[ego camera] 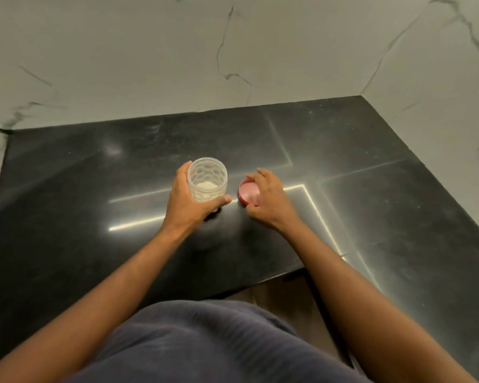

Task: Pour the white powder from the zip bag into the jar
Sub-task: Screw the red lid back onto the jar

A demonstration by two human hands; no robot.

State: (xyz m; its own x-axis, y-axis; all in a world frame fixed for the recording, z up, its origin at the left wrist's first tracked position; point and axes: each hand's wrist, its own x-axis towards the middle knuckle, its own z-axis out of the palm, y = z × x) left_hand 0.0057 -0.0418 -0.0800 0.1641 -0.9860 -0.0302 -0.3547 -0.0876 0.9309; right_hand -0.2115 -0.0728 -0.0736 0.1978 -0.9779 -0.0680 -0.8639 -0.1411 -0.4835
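Observation:
A clear plastic jar (pixel 208 179) with a dimpled wall stands upright and uncapped on the black counter, with white powder in its bottom. My left hand (pixel 187 199) wraps around its left and near side, thumb across the front. Just to the right lies a red lid (pixel 248 193), inner side up, and my right hand (pixel 268 197) is curled over it with fingertips on its rim. No zip bag is in view.
The glossy black countertop (pixel 371 167) runs into a corner formed by white marble walls (pixel 233 51) at the back and right. Its near edge steps back by my dark-clothed torso (pixel 205 341).

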